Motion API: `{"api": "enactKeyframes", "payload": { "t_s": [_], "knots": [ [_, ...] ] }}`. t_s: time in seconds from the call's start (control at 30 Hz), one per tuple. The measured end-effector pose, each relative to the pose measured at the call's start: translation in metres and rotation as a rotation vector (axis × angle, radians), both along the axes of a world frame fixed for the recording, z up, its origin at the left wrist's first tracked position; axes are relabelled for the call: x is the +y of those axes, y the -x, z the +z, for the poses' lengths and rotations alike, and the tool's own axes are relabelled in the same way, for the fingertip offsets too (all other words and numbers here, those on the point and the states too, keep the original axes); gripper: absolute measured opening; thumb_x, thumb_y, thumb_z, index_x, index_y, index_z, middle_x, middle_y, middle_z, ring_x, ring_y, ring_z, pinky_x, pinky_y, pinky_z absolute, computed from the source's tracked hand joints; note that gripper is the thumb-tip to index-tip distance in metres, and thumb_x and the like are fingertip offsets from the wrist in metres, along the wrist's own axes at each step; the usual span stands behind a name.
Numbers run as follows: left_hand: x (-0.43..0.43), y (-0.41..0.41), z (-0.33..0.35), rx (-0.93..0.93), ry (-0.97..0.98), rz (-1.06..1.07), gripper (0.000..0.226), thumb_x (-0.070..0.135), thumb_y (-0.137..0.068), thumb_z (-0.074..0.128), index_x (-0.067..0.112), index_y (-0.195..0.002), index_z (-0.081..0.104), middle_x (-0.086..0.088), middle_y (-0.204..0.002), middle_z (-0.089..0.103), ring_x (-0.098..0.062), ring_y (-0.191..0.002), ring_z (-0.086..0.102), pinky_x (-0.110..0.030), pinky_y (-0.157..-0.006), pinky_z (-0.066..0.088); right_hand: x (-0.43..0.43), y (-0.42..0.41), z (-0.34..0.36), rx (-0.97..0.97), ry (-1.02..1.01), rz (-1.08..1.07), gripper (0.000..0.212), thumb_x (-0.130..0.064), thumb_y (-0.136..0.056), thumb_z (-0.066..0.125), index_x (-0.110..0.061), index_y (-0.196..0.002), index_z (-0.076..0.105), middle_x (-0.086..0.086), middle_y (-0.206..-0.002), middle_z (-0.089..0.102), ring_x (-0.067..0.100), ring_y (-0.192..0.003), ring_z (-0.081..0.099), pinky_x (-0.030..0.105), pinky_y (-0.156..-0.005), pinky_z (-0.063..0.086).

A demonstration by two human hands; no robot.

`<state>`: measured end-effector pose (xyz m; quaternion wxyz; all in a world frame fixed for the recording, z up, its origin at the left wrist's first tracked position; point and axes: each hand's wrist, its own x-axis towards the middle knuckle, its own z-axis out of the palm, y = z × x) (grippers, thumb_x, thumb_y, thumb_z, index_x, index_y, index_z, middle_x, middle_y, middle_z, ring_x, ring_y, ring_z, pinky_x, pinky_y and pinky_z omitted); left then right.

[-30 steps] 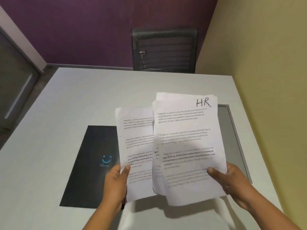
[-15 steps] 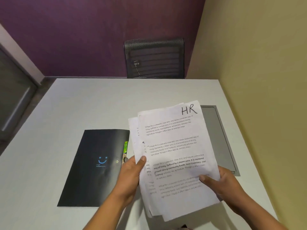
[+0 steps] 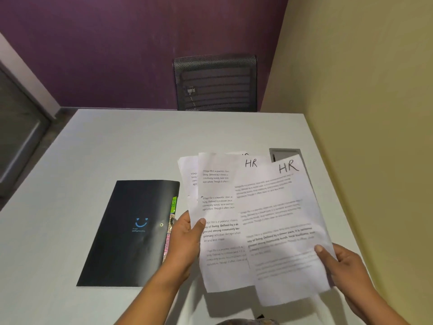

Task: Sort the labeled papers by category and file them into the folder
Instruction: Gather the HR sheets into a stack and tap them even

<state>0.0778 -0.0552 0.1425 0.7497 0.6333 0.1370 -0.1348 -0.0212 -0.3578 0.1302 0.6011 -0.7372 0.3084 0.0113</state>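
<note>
Above white table, you fan papers. Left hand pinches stack, top one marked HR. Right hand pinches loose HR sheet. Black folder lies shut, left. Sorting step. Next: match HR pages together.

Two hands, left and right; at least three printed sheets, two marked HR; one black folder; one chair; one bench.

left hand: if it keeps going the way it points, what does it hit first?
Left hand points up and right, into the papers it already pinches. Past them, bare table, though depth is unclear.
</note>
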Motion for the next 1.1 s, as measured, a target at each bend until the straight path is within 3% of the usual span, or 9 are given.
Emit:
{"api": "enactKeyframes", "payload": {
  "t_s": [0.03,0.13,0.27,0.4,0.63,0.7,0.8,0.97,1.1],
  "knots": [
    [0.001,0.0,0.0,0.007,0.007,0.001,0.032,-0.001,-0.1,0.05,0.021,-0.117,0.066,-0.002,-0.112,0.075,-0.024,-0.103,0.072,-0.041,-0.087,0.058,-0.002,0.003,0.005,-0.013,-0.077,0.002,0.015,-0.038,-0.083,0.073,-0.025,-0.085,0.08,0.011,-0.088,0.079,0.032,-0.078,0.075,0.034,-0.059,0.054],
    [0.003,0.0,-0.003,0.037,0.05,-0.014,0.032,-0.002,-0.099,0.049,0.016,-0.121,0.064,-0.005,-0.114,0.074,-0.028,-0.106,0.071,-0.043,-0.088,0.058,-0.012,0.008,0.007,-0.006,-0.186,0.126,0.074,-0.063,-0.047,0.087,-0.012,-0.1,0.077,0.014,-0.094,0.078,0.034,-0.083,0.076,0.033,-0.054,0.058],
    [0.003,0.003,-0.005,0.078,0.113,-0.12,0.035,-0.004,-0.096,0.055,0.012,-0.126,0.062,-0.01,-0.119,0.072,-0.034,-0.112,0.068,-0.049,-0.095,0.053,0.007,-0.004,0.011,0.06,-0.287,0.202,0.037,-0.02,-0.087,0.072,-0.01,-0.122,0.066,0.007,-0.104,0.078,0.026,-0.092,0.076,0.028,-0.062,0.059],
    [-0.002,0.006,0.007,-0.01,0.034,-0.269,0.039,0.005,-0.089,0.07,0.019,-0.124,0.066,-0.009,-0.122,0.07,-0.027,-0.114,0.067,-0.048,-0.096,0.054,0.03,-0.023,0.014,0.083,-0.301,0.249,0.042,-0.035,-0.081,0.071,-0.018,-0.119,0.065,0.003,-0.109,0.077,0.021,-0.091,0.076,0.019,-0.056,0.054],
    [0.001,0.011,0.017,-0.032,0.087,-0.215,0.028,0.025,-0.103,0.05,0.022,-0.127,0.063,-0.005,-0.125,0.069,-0.026,-0.121,0.062,-0.057,-0.106,0.044,0.045,-0.035,0.004,0.073,-0.203,0.242,0.016,-0.012,-0.094,0.063,-0.004,-0.103,0.073,0.016,-0.092,0.078,0.028,-0.077,0.076,0.027,-0.054,0.055],
    [0.003,0.012,0.016,-0.002,0.207,-0.15,0.043,0.041,-0.105,0.039,0.017,-0.133,0.059,-0.011,-0.13,0.066,-0.03,-0.125,0.059,-0.059,-0.11,0.039,0.044,-0.034,0.003,0.055,-0.231,0.234,0.015,-0.008,-0.094,0.062,-0.005,-0.103,0.073,0.016,-0.093,0.078,0.026,-0.076,0.076,0.026,-0.051,0.055],
    [0.006,0.012,0.008,-0.044,0.259,-0.141,0.092,0.074,-0.072,0.066,0.008,-0.135,0.054,-0.018,-0.134,0.061,-0.036,-0.13,0.053,-0.058,-0.111,0.037,0.04,-0.036,0.005,0.051,-0.286,0.301,0.018,-0.003,-0.093,0.06,-0.003,-0.107,0.072,0.017,-0.098,0.077,0.028,-0.082,0.076,0.03,-0.058,0.059],
    [0.001,0.005,0.005,-0.203,0.341,-0.338,0.127,0.067,-0.044,0.087,0.012,-0.148,0.038,-0.018,-0.144,0.052,-0.039,-0.136,0.045,-0.055,-0.108,0.042,0.038,-0.053,0.013,0.0,-0.233,0.278,0.016,-0.004,-0.095,0.06,-0.009,-0.105,0.072,0.01,-0.097,0.078,0.019,-0.077,0.076,0.024,-0.058,0.056],
    [-0.008,-0.001,0.016,-0.229,0.36,-0.364,0.111,0.044,-0.054,0.092,0.013,-0.147,0.04,-0.013,-0.147,0.051,-0.03,-0.137,0.047,-0.051,-0.111,0.04,0.035,-0.07,0.018,-0.058,-0.245,0.179,0.019,-0.006,-0.097,0.058,-0.011,-0.11,0.07,0.007,-0.101,0.078,0.024,-0.088,0.076,0.035,-0.074,0.06]
  ]
}}
